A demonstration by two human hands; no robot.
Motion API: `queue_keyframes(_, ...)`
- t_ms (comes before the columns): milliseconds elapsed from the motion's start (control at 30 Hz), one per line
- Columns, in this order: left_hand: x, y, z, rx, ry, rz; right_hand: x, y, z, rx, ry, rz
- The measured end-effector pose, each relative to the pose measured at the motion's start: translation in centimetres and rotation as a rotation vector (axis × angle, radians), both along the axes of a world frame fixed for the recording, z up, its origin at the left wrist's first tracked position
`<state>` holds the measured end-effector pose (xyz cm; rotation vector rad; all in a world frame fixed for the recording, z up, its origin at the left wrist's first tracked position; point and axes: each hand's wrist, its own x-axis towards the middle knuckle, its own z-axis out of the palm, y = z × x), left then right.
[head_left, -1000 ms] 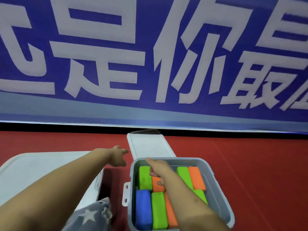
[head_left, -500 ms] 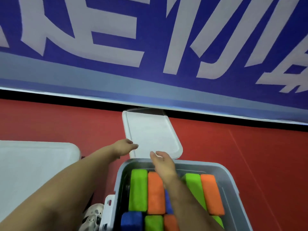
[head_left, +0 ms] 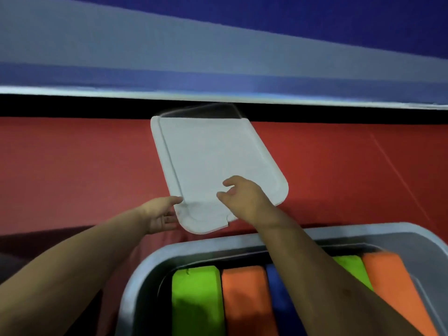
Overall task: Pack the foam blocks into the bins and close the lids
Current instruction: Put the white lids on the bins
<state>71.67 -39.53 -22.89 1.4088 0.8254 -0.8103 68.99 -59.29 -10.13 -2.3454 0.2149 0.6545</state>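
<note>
Reaching past an open grey bin point(head_left: 155, 267), a person sets both hands on its white lid point(head_left: 213, 166), which lies flat on the red floor point(head_left: 72, 166) just beyond the bin's far rim. Left hand point(head_left: 161, 214) cups the lid's near-left corner, thumb on top & fingers tucked under the edge. Right hand point(head_left: 242, 198) hovers at the lid's near edge, fingers loosely curled, thumb apart; whether it has hold of the lid can't be told. Inside the bin, foam blocks stand packed side by side: green block point(head_left: 196, 299) at left, then orange block point(head_left: 247, 301), blue block point(head_left: 281, 299) partly under the right forearm, a second green one point(head_left: 351, 267) & a second orange one point(head_left: 392, 282) at right. Blue banner point(head_left: 218, 44) w/ pale band runs along the wall behind.
</note>
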Motion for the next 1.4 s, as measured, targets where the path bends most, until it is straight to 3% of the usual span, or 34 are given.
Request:
queue_keyframes(200, -0.2, 0.3, -3.8, -0.015, 0.019, 0.096, 0.3, -0.1, -1.3, -0.049, 0.131, 0.019)
queue_keyframes(300, -0.7, 0.3, -5.4, 0.065, -0.089, 0.069, 0.3, 0.4, -1.0, -0.129, 0.188, 0.13)
queue_keyframes(367, -1.2, 0.1, -6.3, 0.374, -0.314, -0.297, 0.2, 0.4, -0.8, -0.151, 0.211, 0.164)
queue_keyframes(433, -1.6, -0.1, -7.1, 0.82, -0.583, -1.005, 0.2, 0.3, -0.8, -0.169, 0.201, 0.149)
queue_keyframes(500, -1.6, 0.0, -7.1, 0.897, -0.767, -1.55, 0.2, 0.4, -0.8, -0.201, 0.186, 0.135)
queue_keyframes(567, -1.8, -0.4, -7.5, 0.895, -0.75, -1.695, 0.3, 0.3, -0.9, -0.222, 0.172, 0.128)
queue_keyframes(733, -2.8, -1.3, -7.6, 1.12, -0.867, -1.696, 0.6, 0.2, -1.7, -0.24, 0.193, 0.138)
queue_keyframes(867, -2.9, -0.4, -7.8, 1.15, -1.137, -1.631, 0.9, 0.1, -2.6, -0.207, 0.168, 0.085)
queue_keyframes(967, -3.0, 0.7, -6.6, 1.165, -1.307, -1.579, 1.3, -0.2, -2.5, -0.045, -0.079, -0.14)
queue_keyframes(1033, -2.8, 1.4, -3.4, 1.123, -1.333, -1.572, 0.7, -0.5, -1.2, 0.164, -0.292, -0.388)
queue_keyframes(1133, -1.8, 2.3, 3.0, 1.089, -1.373, -1.53, -0.9, -1.1, 1.4, 0.311, -0.497, -0.618)
queue_keyframes(1233, -0.2, 1.7, 10.0, 1.021, -1.437, -1.374, -2.8, -1.0, 3.3, 0.36, -0.451, -0.792)
queue_keyframes(1300, 0.2, 0.1, 15.0, 0.962, -1.462, -1.207, -4.5, -0.7, 5.2, 0.38, -0.294, -0.9)
queue_keyframes(1400, -1.3, -3.0, 22.3, 0.887, -1.478, -0.9, -7.7, 0.2, 9.8, 0.821, 0.017, -0.933)
